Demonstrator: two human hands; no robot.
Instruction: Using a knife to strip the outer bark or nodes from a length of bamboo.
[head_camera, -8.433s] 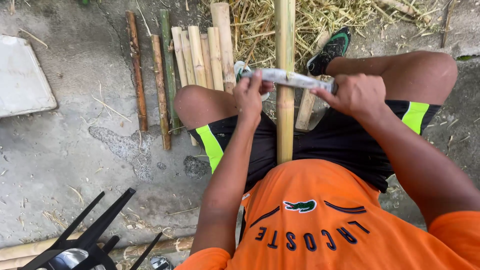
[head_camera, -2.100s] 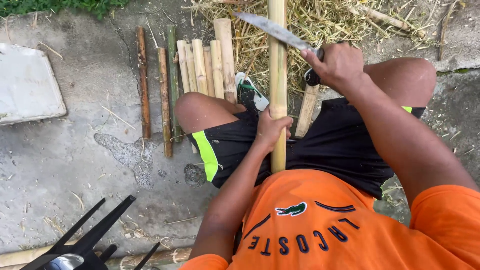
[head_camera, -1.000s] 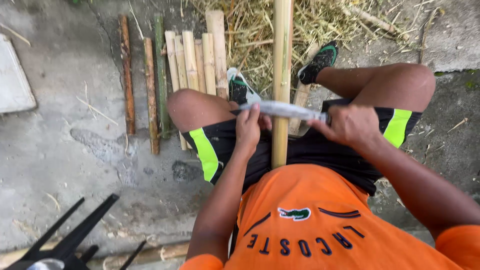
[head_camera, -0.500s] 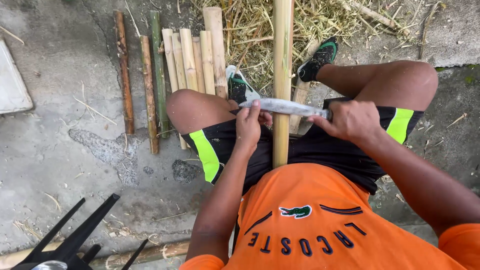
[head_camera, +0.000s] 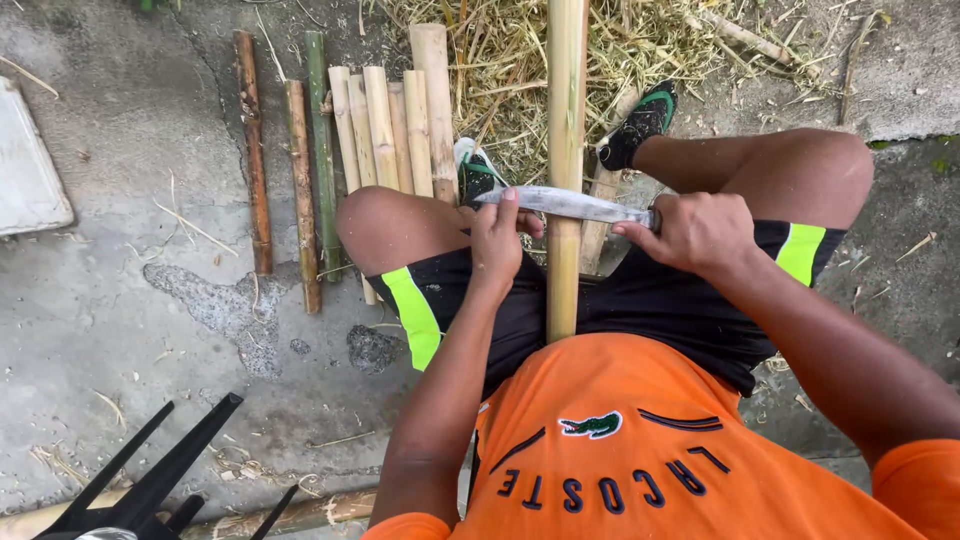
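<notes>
1. Long bamboo pole (head_camera: 566, 130): pale yellow-green, runs lengthwise between the seated person's knees, far end over the straw, near end against the orange shirt.
2. Knife (head_camera: 565, 204): long grey blade, laid crosswise on the pole, edge against the bamboo.
3. Right hand (head_camera: 695, 232): fingers closed around the knife's handle, at the right of the pole.
4. Left hand (head_camera: 497, 235): fingers curled, fingertips pressing the blade's tip end, just left of the pole.
5. Cut bamboo pieces (head_camera: 385, 125): several short pale lengths, side by side on the concrete floor beyond the left knee.
6. Darker sticks (head_camera: 300, 190): brown and green, in a row left of the pale pieces.
7. Straw heap (head_camera: 500, 60): dry, at the floor's far edge, under the pole.
8. Black stool legs (head_camera: 150, 480): near left corner.
</notes>
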